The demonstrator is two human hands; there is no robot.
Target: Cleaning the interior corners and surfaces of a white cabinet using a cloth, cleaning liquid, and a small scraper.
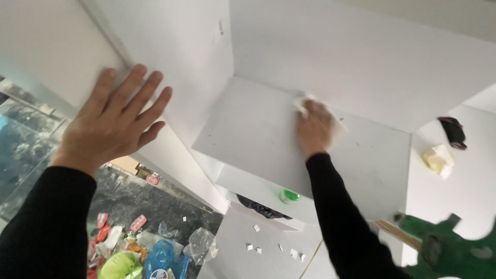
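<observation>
Head view: right hand (313, 126) grips a white cloth (302, 105) on the shelf (248, 134); left hand (111, 121), fingers spread flat, braces the cabinet door (57, 46) beside that shelf. Wiping likely goes best with steady overlapping strokes.

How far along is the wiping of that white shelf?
Done: cannot tell; no stretch looks plainly cleaner. In hand: the right hand presses a white cloth near the back of the white shelf, while the left hand rests flat on the white side panel. Left: faint specks show on the shelf's front right.
</observation>
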